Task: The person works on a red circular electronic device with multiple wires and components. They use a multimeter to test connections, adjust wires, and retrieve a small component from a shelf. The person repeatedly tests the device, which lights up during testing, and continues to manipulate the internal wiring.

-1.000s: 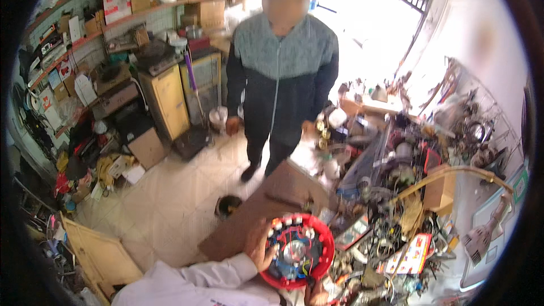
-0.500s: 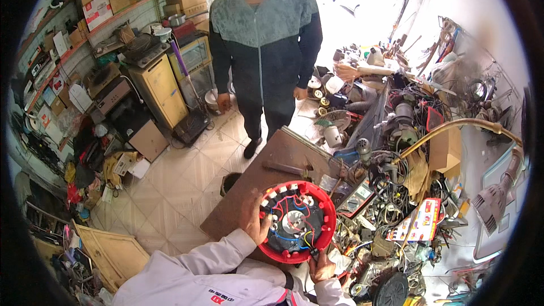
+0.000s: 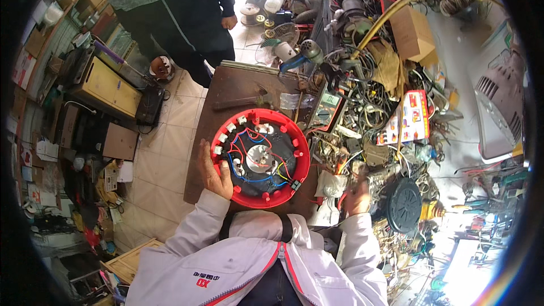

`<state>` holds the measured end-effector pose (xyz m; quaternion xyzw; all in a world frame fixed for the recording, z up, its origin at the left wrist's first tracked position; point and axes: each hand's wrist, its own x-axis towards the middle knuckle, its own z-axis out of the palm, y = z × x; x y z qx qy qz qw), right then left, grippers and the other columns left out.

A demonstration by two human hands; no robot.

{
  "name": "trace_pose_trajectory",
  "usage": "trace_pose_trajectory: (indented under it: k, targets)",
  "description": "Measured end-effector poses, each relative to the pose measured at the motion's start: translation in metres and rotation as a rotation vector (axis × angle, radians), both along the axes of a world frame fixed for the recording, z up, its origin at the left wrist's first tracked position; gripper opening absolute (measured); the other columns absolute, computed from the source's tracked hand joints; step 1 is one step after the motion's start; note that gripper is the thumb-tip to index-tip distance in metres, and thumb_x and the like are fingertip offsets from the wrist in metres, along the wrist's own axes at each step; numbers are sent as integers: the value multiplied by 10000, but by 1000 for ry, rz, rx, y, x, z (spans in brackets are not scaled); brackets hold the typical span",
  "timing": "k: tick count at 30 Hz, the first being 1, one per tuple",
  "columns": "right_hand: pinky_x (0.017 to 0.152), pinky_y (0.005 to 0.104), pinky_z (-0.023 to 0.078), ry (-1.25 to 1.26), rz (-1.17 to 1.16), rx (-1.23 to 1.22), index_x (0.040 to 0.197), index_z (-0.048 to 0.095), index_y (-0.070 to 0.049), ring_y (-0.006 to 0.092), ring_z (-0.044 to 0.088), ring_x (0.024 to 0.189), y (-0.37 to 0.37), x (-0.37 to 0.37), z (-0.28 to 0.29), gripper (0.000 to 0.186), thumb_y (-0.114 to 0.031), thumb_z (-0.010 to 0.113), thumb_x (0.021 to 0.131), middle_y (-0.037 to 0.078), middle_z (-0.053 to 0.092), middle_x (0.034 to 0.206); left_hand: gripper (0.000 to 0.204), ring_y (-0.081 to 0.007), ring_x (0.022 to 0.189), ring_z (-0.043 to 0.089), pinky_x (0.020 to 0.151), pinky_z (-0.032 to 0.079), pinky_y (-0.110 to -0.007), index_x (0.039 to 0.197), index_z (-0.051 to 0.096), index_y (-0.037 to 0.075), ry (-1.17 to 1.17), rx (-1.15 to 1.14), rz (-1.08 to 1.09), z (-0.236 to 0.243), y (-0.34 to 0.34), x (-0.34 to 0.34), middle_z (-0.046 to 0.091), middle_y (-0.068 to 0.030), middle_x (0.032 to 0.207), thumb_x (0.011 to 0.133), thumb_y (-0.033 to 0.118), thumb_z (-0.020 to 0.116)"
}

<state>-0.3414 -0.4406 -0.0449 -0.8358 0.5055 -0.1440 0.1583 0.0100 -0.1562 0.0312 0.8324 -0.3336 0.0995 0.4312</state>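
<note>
A round red appliance base (image 3: 304,153) lies face up over the near part of the brown table. Inside it are a black plate, a silvery round centre, white terminals and red, blue and yellow wires. My left hand (image 3: 217,177) grips its left rim, thumb on the inside and fingers along the outer wall. My right hand (image 3: 357,194) is apart from the base, over the clutter to its right, beside a pale cloth-like bundle (image 3: 330,190) and some red-handled tools. Blur hides the right fingers, so whether they hold anything is unclear.
A hammer (image 3: 238,102) lies on the brown table (image 3: 198,141) beyond the base. A multimeter (image 3: 327,109), tangled cables, a black round disc (image 3: 404,205) and a printed box (image 3: 412,118) crowd the right. Another person (image 3: 170,17) stands across the table. A brass-coloured curved tube (image 3: 396,8) arches overhead.
My right hand has let go of the base's lower right rim and moved right, over the clutter. My left hand keeps its hold. The view has shifted, putting the other person further left.
</note>
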Motion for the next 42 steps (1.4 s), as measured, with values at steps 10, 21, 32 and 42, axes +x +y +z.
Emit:
trace_pose_trajectory:
  k: [10, 21, 32, 42]
  targets:
    - [732, 418, 543, -378, -218, -155, 1148, 605, 16, 356, 701, 808, -117, 8, 102, 303, -136, 626, 887, 223, 705, 918, 609, -453, 1398, 353, 1167, 274, -494, 1475, 324, -72, -27, -4, 25, 0, -4, 2, 353, -303, 1510, 1012, 305, 445]
    - [895, 512, 496, 262, -90, 65, 1285, 543, 52, 456, 620, 1044, -96, 45, -52, 628, -296, 752, 805, 291, 647, 1148, 612, -452, 1402, 338, 1169, 259, -516, 1484, 313, -68, 25, -66, 42, -3, 0, 0, 340, -291, 1523, 968, 202, 498]
    - [1079, 499, 402, -600, 564, -45, 1401, 482, 39, 421, 509, 1266, 42, 184, 173, 779, -451, 735, 851, 273, 543, 1336, 612, -465, 1365, 385, 1157, 286, -509, 1468, 319, -89, 50, -106, 92, 2, 0, -7, 368, -303, 1500, 977, 232, 493]
    - [1150, 495, 302, -378, 1004, 204, 1492, 352, 20, 450, 380, 1374, 88, 259, 221, 1021, -551, 775, 759, 272, 377, 1494, 701, -468, 1354, 386, 1151, 282, -512, 1487, 279, -83, 86, -166, 98, -11, -4, -4, 363, -307, 1501, 964, 312, 529]
